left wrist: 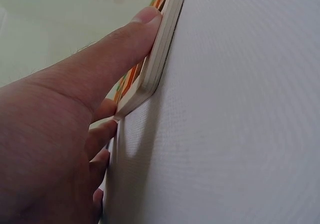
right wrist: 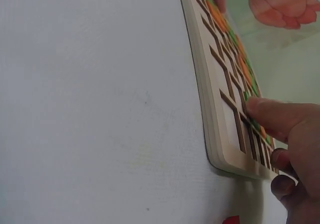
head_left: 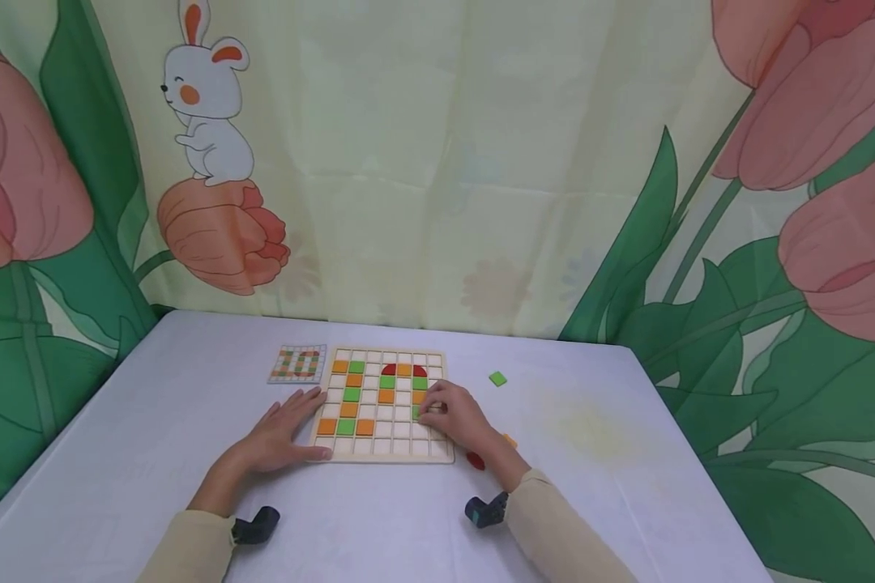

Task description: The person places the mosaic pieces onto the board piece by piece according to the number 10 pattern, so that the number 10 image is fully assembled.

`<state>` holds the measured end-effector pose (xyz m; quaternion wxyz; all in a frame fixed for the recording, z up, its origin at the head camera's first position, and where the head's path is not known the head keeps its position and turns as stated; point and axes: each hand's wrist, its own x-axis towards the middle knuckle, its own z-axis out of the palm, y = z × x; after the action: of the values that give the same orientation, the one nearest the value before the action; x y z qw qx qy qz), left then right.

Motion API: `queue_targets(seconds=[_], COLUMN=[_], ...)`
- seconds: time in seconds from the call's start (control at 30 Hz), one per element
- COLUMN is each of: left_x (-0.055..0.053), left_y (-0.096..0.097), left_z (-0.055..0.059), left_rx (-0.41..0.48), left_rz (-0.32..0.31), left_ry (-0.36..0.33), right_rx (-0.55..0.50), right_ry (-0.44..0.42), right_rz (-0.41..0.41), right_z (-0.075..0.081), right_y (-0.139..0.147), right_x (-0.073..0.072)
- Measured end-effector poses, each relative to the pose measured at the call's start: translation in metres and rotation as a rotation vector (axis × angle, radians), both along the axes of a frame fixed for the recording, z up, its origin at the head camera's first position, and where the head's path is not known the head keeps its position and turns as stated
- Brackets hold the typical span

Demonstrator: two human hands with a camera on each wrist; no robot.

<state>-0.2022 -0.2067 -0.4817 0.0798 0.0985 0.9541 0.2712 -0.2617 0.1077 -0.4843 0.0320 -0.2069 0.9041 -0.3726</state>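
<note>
A wooden grid board (head_left: 401,458) lies on the table, with orange and green square tiles and two red curved tiles in its cells. My left hand (head_left: 280,433) rests at the board's left side, fingers spread. Its thumb lies on the near left corner of the frame, as the left wrist view shows. Over the right part of the grid, my right hand (head_left: 458,414) pinches a green square tile (head_left: 416,413) at a cell. In the right wrist view the thumb (right wrist: 267,115) touches that tile; the index fingertip is partly hidden.
A printed pattern card (head_left: 296,364) lies at the board's upper left. Right of the board is a loose green tile (head_left: 498,378). An orange piece (head_left: 510,440) and a red piece (head_left: 475,461) lie by the right wrist, partly covered. A printed curtain (head_left: 408,243) hangs behind the table.
</note>
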Motion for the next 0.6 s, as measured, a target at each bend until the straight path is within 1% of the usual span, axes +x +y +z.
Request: queue_targets(seconds=[0.07, 0.13, 0.2, 0.47, 0.6], left_x=[0.000, -0.001, -0.002, -0.002, -0.001], left_y=[-0.001, -0.001, 0.000, -0.001, -0.002], left_z=[-0.001, -0.001, -0.001, -0.001, -0.003], left_rx=[-0.003, -0.005, -0.006, -0.009, -0.011], left_rz=[-0.003, -0.004, -0.005, -0.005, -0.008], left_ry=[0.003, 0.008, 0.011, 0.004, 0.005], right_rx=[-0.006, 0.000, 0.006, 0.073, 0.092], right_ry=[-0.002, 0.010, 0.028, 0.066, 0.056], right_rz=[-0.015, -0.049, -0.102, -0.394, -0.497], right_z=[-0.001, -0.001, 0.000, -0.001, -0.004], right_y=[0.003, 0.008, 0.015, 0.049, 0.065], right_x=[-0.002, -0.003, -0.005, -0.016, -0.023])
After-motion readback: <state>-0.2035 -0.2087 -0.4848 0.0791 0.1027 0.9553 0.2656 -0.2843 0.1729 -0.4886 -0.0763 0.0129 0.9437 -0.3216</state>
